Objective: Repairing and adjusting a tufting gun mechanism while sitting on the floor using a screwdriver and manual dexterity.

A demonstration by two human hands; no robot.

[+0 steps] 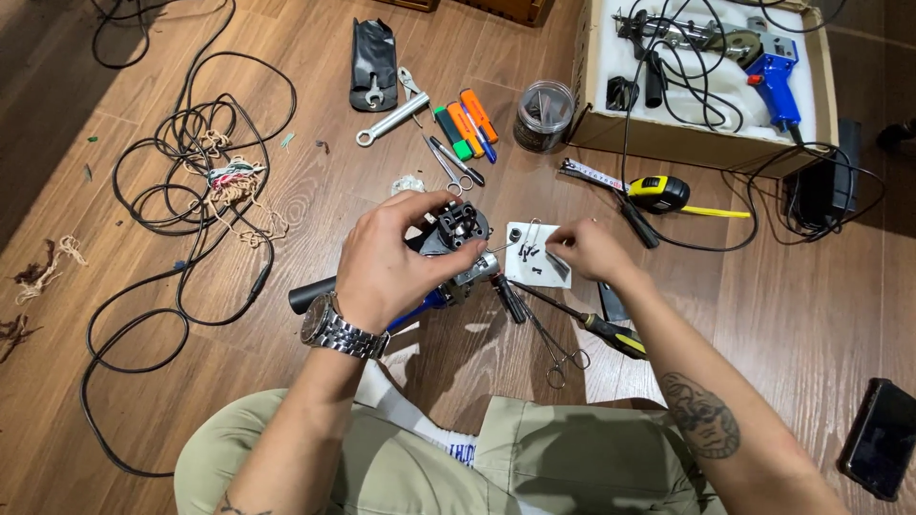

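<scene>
Single head-worn view, steeply down, close over wooden floor [286, 219]

On the floor [286, 210], the left hand [391, 262] rests on a power tool [456, 238]; the right hand [590, 250] is just right of it, over a paper sheet [527, 267] bearing small screws [528, 253]. Pliers [558, 343] and a screwdriver [596, 327] lie nearer the person. Behind are markers [466, 124], a jar [544, 116] and a box [701, 133]. A tape measure [658, 194] lies right, cables [181, 191] left.

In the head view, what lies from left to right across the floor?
Tangled black cable → left hand on the grey-and-blue power tool → white paper with small parts → right hand → yellow tape measure → black phone.
</scene>
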